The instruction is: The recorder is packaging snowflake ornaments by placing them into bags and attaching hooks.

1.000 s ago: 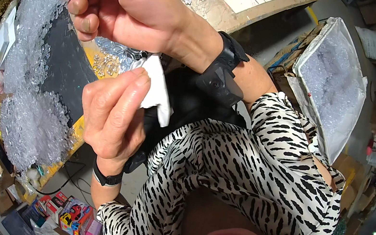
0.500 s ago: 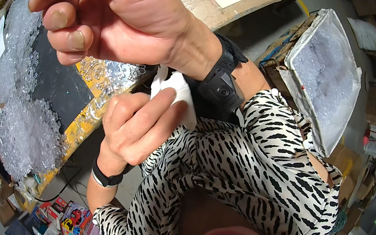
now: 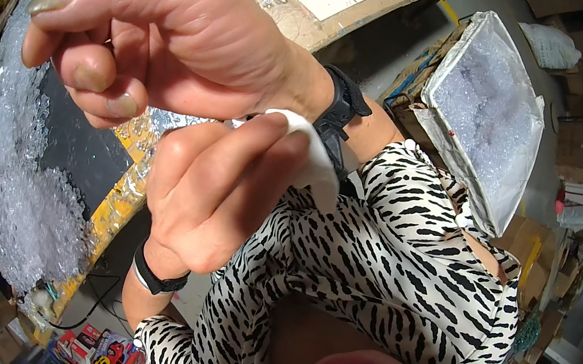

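My right hand [image 3: 154, 41] is raised across the upper left, palm toward me and fingers loosely curled, with nothing in it. A black strapped device [image 3: 342, 118] sits around its wrist. Below it, my left hand [image 3: 206, 199] pinches a folded white tissue [image 3: 320, 167] and presses it against the underside of the right wrist, next to the device. The left thumb is hidden behind the fingers. A black and white band [image 3: 156, 279] circles the left wrist.
A worktable with a yellow edge [image 3: 99, 232] carries heaps of clear plastic pieces [image 3: 36, 227] and a dark board [image 3: 84, 158]. To the right stands a box lined with white sheeting [image 3: 528, 164], filled with clear glittering pieces. Colourful boxes [image 3: 108, 350] lie at lower left.
My left hand has come up and nearer, bringing the tissue rightward against the right wrist and its device. The right hand has shifted slightly left and tilted, its fingers still curled.
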A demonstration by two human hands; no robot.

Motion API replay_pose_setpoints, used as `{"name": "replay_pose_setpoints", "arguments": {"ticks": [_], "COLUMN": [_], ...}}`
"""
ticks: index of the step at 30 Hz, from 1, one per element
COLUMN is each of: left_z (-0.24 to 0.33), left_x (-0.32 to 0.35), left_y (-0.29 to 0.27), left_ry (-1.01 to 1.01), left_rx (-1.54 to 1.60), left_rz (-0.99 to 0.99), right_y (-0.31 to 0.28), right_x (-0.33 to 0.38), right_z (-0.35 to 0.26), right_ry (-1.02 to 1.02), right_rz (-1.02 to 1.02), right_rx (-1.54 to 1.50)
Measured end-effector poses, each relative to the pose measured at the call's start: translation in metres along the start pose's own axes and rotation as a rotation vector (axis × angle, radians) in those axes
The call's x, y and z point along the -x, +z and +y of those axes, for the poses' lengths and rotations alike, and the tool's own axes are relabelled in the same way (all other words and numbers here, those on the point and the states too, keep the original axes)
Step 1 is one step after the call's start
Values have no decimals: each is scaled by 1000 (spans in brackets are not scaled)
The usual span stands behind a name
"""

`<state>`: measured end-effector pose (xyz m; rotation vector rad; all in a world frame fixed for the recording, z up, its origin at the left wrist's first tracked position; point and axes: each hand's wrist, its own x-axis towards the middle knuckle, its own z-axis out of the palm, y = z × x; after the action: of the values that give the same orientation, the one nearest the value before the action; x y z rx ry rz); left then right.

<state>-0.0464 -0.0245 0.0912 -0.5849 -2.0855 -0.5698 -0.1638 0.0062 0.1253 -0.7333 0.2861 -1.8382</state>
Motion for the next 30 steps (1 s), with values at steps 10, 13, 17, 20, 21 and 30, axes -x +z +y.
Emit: {"name": "replay_pose_setpoints", "arguments": {"ticks": [10,13,17,20,21,30], "left_z": [-5,-12,-13,-10,-11,-11], "left_x": [21,32,42,15,14,20], "left_y": [-5,-14,-13,-11,-11,2], "left_ry": [92,44,-58,-58,-72,-17], "left_rx": [-48,-75,-67,3,19,-36], "left_rz": [-83,-105,-45,15,44,-25], "right_y": [-6,-23,-23,-15,-15,-19], "right_x": [-11,-20,-20,-17,-19,-20], "right_z": [6,10,10,2,6,17], "right_ry": [3,82,34,40,51,35], "right_rz": [103,56,121,126,123,116], "right_rx": [161,-32,45,49,46,151]}}
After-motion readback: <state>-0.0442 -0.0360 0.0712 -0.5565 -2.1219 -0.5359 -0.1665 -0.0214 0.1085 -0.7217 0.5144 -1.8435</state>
